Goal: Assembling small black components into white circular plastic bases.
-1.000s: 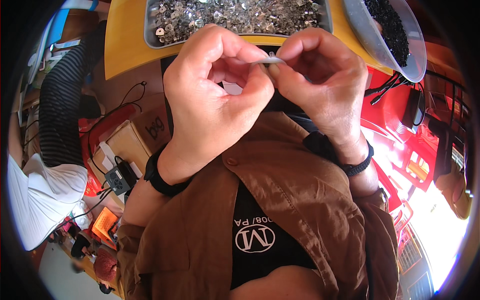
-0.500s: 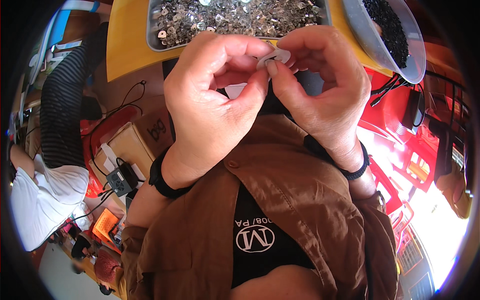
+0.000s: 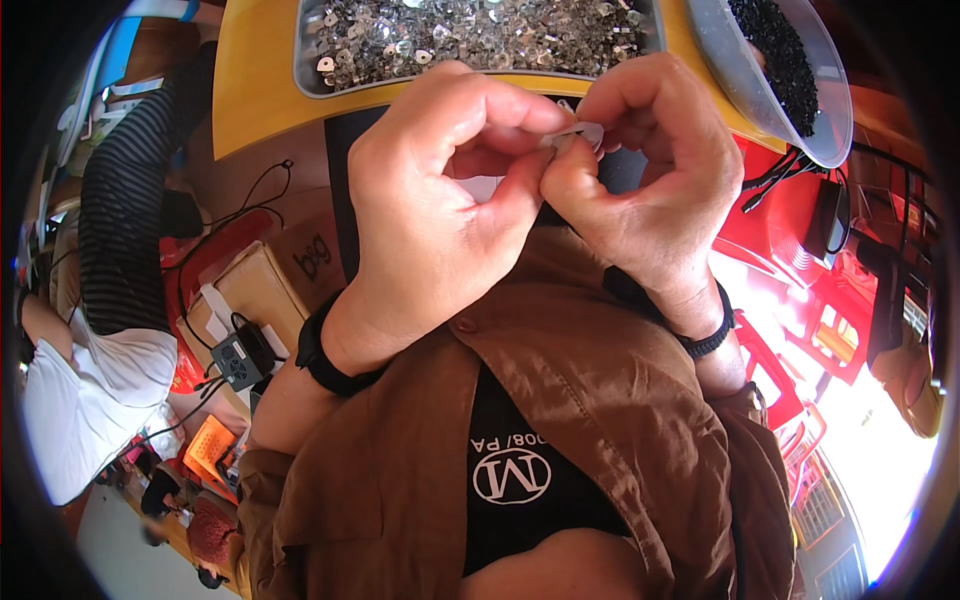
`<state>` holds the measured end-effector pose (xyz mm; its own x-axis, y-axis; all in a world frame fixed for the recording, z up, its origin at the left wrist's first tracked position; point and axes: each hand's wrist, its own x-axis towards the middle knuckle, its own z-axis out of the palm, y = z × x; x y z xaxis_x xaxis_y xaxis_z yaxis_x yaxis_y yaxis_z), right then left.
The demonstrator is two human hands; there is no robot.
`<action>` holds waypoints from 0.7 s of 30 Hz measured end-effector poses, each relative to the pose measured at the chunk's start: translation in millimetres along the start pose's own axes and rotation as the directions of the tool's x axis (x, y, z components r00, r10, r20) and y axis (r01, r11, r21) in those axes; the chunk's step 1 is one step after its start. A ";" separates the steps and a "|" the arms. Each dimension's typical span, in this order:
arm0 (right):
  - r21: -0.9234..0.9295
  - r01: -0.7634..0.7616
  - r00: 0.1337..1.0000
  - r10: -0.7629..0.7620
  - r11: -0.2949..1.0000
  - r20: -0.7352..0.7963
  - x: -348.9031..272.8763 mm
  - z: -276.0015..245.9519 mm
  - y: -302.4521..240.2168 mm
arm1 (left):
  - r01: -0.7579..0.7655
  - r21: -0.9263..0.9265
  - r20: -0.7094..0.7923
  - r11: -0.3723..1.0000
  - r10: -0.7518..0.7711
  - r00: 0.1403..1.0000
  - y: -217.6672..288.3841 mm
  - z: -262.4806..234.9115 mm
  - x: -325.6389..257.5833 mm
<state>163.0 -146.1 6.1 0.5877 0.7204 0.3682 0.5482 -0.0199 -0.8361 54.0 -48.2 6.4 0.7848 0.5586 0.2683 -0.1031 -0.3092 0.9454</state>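
My left hand (image 3: 430,190) and my right hand (image 3: 650,170) meet just in front of the table edge. Between their fingertips they pinch a small flat white disc-like piece (image 3: 588,133). Thumbs and forefingers hide much of it, and a dark slit or line shows near my right thumb. Beyond the hands, a metal tray (image 3: 299,45) holds many small shiny clear and metallic-looking pieces (image 3: 480,40), with a few pale rounded ones among them.
The tray stands on a yellow tabletop (image 3: 255,90). At far right is a translucent plastic bowl (image 3: 838,110) of small black pieces. Left lie a cardboard box (image 3: 265,285), a black adapter (image 3: 240,360) and cables. A person in white (image 3: 110,400) is at far left; red stools (image 3: 765,225) stand right.
My hands have shifted slightly to the right. My right thumb has bent over the white piece, and less of its face shows now.
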 end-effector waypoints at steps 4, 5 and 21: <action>0.358 -0.306 0.948 0.247 0.882 0.202 4.8 -9.7 4.3 | 0.220 -0.211 0.041 0.952 -0.216 0.975 -3.8 -5.2 0.0; 0.359 -0.305 0.948 0.246 0.882 0.203 4.6 -10.4 3.8 | 0.315 -0.312 0.068 0.896 -0.310 0.948 -3.3 -6.5 0.5; 0.500 -0.408 0.913 0.328 0.763 0.244 1.5 -3.8 -6.5 | 0.217 -0.200 -0.004 0.955 -0.222 0.975 0.7 -7.5 0.8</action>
<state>162.6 -147.5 13.6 0.5710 0.8201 -0.0377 -0.1192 0.0374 -0.9922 50.0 -42.2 8.6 0.7857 0.6164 0.0524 -0.0508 -0.0201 0.9985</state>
